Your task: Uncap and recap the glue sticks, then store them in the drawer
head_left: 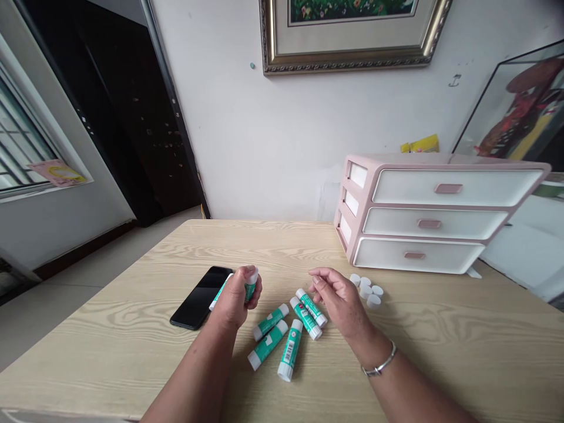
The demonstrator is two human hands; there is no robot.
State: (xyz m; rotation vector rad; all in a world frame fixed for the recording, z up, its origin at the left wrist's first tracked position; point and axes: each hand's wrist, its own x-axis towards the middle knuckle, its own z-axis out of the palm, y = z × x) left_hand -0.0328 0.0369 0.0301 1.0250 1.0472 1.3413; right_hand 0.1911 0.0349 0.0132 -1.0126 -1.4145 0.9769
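Note:
A green and white glue stick is gripped in my left hand, its ends showing on both sides of the closed fingers. My right hand hovers with loosely bent fingers, and nothing shows in it. Just left of it, two glue sticks lie side by side. Nearer to me, another glue stick with a barcode points away from me. Two more glue sticks lie slanted between the hands. Several small white caps are grouped to the right of my right hand.
Beside my left hand a black phone lies on the wooden table. At the back right stands a pink and white drawer unit with a yellow packet behind its top. A framed picture hangs on the wall.

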